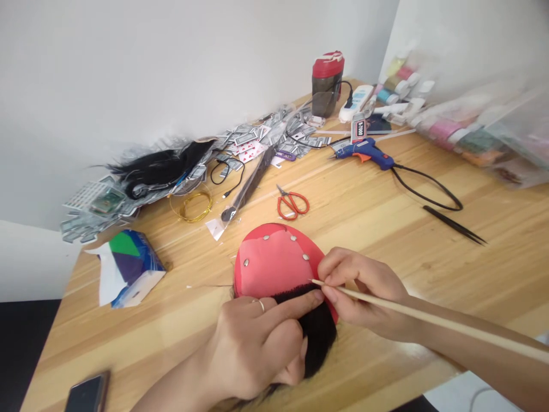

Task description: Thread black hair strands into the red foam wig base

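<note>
In front of me lies a red rounded dome form [274,257] with a lighter pink-red patch, held by several silver pins. A band of black hair [319,337] covers its near part, its upper edge running across the patch. My left hand [261,343], with a ring on one finger, rests over the hair; its index finger stretches along the hair's edge while the other fingers curl in on the hair. My right hand [364,286] pinches a thin wooden stick [412,309] close to its pointed tip. That tip touches or nearly touches the hair's edge beside my left fingertip.
Red-handled scissors [293,205] lie beyond the form. Right of them are a blue glue gun [364,152] and black tweezers [454,224]. A tissue pack [132,266], gold wire [195,206] and phone [88,393] sit left. Playing cards [249,150] and a red-lidded container [327,86] stand behind.
</note>
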`<state>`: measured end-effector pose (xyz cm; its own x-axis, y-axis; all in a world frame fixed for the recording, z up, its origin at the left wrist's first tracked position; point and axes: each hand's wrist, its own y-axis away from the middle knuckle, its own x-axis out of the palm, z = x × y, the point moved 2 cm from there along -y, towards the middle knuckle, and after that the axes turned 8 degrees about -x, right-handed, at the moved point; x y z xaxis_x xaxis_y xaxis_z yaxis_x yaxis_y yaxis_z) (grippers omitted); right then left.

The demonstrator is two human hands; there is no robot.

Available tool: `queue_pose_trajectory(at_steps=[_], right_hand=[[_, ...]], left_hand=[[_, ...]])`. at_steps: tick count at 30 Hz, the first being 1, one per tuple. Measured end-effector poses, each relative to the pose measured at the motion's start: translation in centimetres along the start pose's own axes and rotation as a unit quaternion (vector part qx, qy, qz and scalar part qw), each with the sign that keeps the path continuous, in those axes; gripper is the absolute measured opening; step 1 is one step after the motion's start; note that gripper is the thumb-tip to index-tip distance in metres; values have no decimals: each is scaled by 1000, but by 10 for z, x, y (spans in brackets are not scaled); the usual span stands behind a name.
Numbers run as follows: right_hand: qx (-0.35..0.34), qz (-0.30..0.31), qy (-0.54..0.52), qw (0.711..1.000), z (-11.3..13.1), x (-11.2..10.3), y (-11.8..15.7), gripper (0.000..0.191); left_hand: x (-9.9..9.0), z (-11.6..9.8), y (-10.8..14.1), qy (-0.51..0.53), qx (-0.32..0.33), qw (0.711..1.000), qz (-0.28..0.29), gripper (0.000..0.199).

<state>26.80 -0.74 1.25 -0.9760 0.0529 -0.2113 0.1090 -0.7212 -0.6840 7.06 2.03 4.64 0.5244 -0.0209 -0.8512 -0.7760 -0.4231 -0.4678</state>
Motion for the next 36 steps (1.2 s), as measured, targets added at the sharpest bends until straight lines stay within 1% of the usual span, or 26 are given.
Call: queue_pose_trajectory(at_steps=[6,13,18,21,25,28,33,36], right_hand=[[14,4,0,1000,0,-1,1,21],[8,1,5,1000,0,1,-1,23],[20,2,0,1000,0,1,-2,23],[29,4,-11,1000,-1,0,-2,22],[47,-4,-43,998,-1,0,0,21],[78,-13,-62,995,-3,0,2,19],[153,-12,-96,983,-9,-1,4,11],[189,-15,-128,973,-10,-2,3,16]], left_hand=[[2,0,0,18,-4,999,-28,27],[1,1,0,9,-1,1000,-11,28],[0,2,1,13,-5,1000,20,30],[-1,2,1,27,-11,999,23,32],[-1,0,2,28,-13,999,11,30],[0,-1,1,20,-13,1000,0,28],[0,0,-2,49,-23,998,-4,23],[-1,1,-4,82,-37,996,-3,21]])
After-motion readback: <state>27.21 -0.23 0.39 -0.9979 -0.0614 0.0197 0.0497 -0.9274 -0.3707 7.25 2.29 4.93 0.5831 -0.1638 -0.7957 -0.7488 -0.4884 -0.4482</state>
